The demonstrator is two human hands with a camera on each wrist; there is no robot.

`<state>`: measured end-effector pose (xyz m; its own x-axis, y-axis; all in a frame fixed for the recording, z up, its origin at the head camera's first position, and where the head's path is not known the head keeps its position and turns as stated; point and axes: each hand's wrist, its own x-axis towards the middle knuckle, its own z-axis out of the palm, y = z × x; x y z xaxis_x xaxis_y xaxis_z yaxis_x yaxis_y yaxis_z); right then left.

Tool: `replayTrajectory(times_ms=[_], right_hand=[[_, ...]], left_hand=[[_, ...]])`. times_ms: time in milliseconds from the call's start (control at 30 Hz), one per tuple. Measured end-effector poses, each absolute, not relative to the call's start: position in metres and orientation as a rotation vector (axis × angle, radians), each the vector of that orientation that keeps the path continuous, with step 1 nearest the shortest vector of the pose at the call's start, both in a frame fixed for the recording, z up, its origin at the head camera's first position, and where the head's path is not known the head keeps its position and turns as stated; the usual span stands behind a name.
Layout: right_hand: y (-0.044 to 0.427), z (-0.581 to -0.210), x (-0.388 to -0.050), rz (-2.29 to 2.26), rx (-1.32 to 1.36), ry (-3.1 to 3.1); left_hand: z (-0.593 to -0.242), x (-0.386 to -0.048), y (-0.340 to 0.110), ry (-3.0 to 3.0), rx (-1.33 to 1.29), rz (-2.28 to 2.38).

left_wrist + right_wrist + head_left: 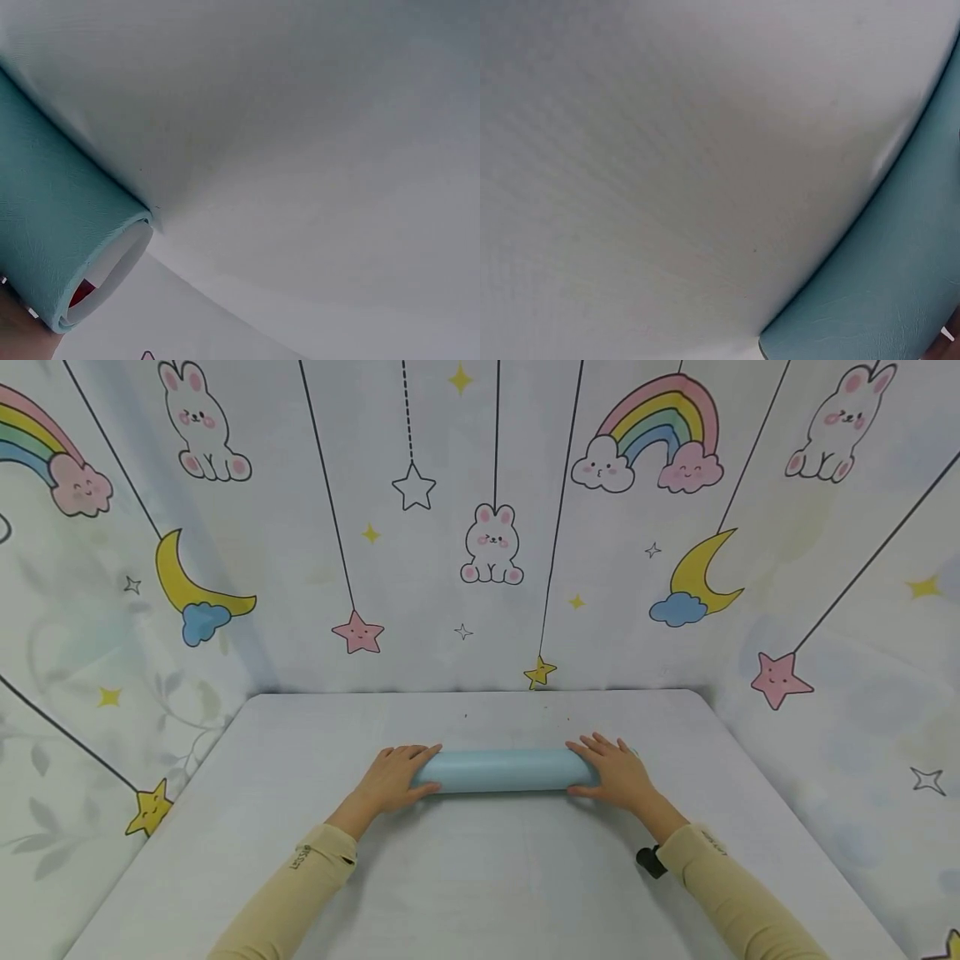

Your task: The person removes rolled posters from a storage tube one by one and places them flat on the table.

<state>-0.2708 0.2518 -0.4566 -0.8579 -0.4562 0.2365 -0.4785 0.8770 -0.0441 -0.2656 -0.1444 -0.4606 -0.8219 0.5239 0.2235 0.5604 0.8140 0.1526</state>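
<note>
A light blue rolled-up mat lies crosswise on the white table, seams and ends partly covered by the hands. My left hand holds its left end, thumb along the near side and fingers over the top. At the other end my right hand grips the roll the same way. In the left wrist view the roll's end shows a white inner face and a small red patch inside. Only a bit of the right fingers appears at the corner of the right wrist view.
The white tabletop stretches in front of and behind the roll, with a few tiny dark specks near its back edge. A patterned curtain with rabbits, stars and moons stands round the back and sides. A black strap piece hangs at the right cuff.
</note>
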Motion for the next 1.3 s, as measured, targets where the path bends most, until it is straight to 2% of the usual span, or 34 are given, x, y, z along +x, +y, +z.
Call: replayTrajectory(times_ms=[1300], right_hand=[[0.255,-0.457,-0.262,0.192,0.728,-2.748]], left_hand=[[-0.466,-0.260,-0.133,-2.828,-0.833,-0.282]])
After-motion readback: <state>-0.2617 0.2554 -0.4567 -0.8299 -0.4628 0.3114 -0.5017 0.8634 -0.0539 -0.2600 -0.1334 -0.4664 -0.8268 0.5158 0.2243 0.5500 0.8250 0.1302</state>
